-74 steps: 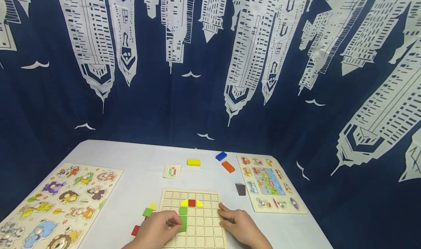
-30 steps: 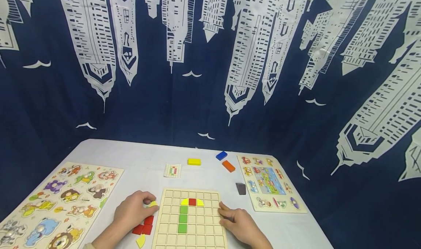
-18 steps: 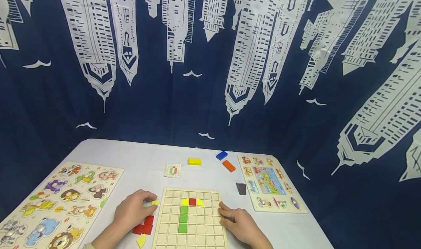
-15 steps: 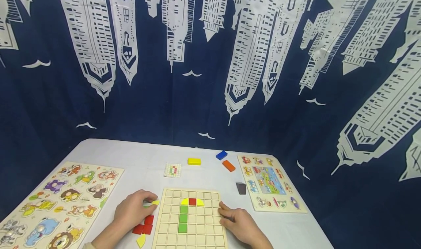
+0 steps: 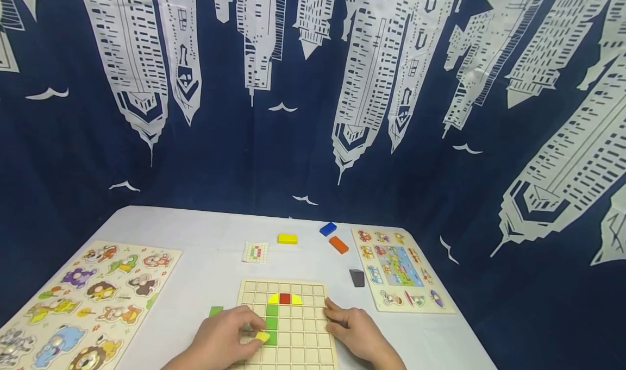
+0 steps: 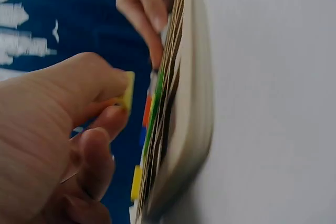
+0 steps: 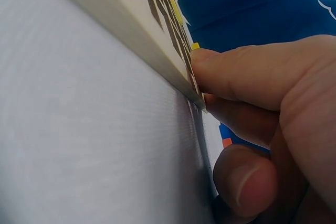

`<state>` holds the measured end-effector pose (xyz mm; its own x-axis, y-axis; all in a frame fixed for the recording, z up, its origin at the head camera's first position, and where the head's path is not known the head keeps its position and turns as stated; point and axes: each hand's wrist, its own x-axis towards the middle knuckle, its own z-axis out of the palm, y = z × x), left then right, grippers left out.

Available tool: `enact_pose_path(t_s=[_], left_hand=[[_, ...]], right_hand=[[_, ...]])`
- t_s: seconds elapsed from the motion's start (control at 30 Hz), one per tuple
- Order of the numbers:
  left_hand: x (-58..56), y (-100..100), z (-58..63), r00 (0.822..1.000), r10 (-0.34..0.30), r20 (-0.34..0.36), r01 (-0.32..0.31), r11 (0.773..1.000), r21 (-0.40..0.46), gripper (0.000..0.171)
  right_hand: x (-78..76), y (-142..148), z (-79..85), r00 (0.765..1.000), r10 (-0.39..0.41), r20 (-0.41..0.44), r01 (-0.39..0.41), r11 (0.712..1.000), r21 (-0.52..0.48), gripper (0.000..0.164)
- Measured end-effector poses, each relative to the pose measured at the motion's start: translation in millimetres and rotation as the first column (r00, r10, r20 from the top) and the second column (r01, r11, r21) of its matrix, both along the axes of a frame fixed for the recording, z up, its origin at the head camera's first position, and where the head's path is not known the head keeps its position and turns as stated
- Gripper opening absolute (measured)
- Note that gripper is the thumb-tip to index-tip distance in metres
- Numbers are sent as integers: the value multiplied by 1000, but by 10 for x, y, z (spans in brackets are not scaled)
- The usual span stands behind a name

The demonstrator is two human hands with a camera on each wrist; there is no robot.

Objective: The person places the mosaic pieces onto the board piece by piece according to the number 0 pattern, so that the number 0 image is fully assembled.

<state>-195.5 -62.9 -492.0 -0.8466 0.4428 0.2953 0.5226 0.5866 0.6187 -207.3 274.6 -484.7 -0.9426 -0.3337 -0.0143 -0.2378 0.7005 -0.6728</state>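
Observation:
My left hand (image 5: 227, 334) pinches a small yellow tile (image 5: 263, 336) between thumb and fingertip, over the left part of the wooden grid board (image 5: 305, 340). In the left wrist view the yellow tile (image 6: 128, 93) stands clear above the board's surface. On the board, a red square (image 5: 285, 299) sits between two yellow quarter-round tiles (image 5: 296, 299), and a column of green squares (image 5: 271, 323) runs down from the left one. My right hand (image 5: 359, 332) grips the board's right edge, with thumb (image 7: 215, 69) and fingers at the rim in the right wrist view.
Left of the board lies a green tile (image 5: 216, 311). A small pattern card (image 5: 256, 252) and a yellow block (image 5: 287, 239) lie beyond it. Blue (image 5: 328, 229), orange (image 5: 338, 245) and dark (image 5: 357, 278) blocks stand back right. Animal (image 5: 112, 294) and vehicle (image 5: 401, 272) puzzle boards flank the table.
My left hand has picked up a yellow tile from the loose pieces left of the board and carried it right, over the green column. The right hand stays at the board's edge.

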Motion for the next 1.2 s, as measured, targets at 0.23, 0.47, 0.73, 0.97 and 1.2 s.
enact_pose_path(t_s=[0.23, 0.47, 0.73, 0.97, 1.2], left_hand=[[56, 113, -75, 965, -260, -38, 257, 963, -79, 14], [13, 69, -124, 906, -336, -258, 331, 942, -61, 14], [-17, 70, -131, 866, -338, -369, 326, 941, -96, 11], [-29, 90, -147, 851, -319, -417, 295, 948, -121, 12], [-37, 94, -142, 856, -328, -400, 302, 945, -128, 12]], right_hand=[[-7, 14, -5, 999, 16, -43, -16, 1000, 9, 41], [-16, 16, -13, 999, 13, -46, -12, 1000, 14, 40], [-7, 13, 0, 999, 13, -49, -12, 1000, 15, 40], [-10, 7, 7, 999, 15, -51, -15, 1000, 16, 39], [-11, -1, -8, 1000, 6, -22, -5, 1000, 14, 39]])
